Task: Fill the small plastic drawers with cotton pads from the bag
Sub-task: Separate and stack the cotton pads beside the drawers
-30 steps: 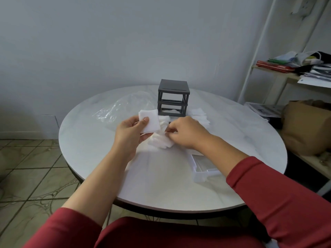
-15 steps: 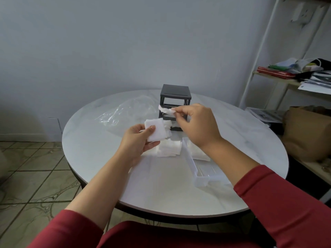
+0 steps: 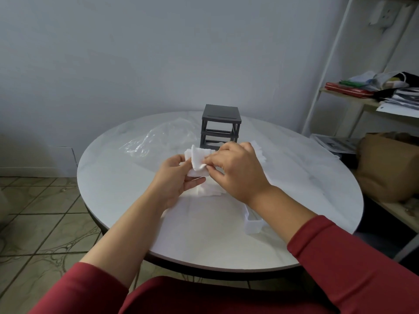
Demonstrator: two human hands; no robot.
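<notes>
Your R hand (image 3: 235, 171) & forearm hide most of the clear drawer (image 3: 252, 223). Only its near corner shows, so contents can't be told. Loose pads (image 3: 209, 191) on the table (image 3: 127, 177) sit partly under both hands. Your L hand (image 3: 174, 180) grips a small white stack of cotton pads (image 3: 198, 160) just in front of the dark frame (image 3: 221, 126). R fingers pinch its curled top pad. Clear bag (image 3: 163, 139) lies left of the frame.

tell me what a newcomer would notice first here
Two hands meet above the round white table: the left hand holds a small stack of cotton pads, the right hand pinches one of them. Right behind stands a dark grey drawer frame, a crumpled clear bag to its left.
</notes>
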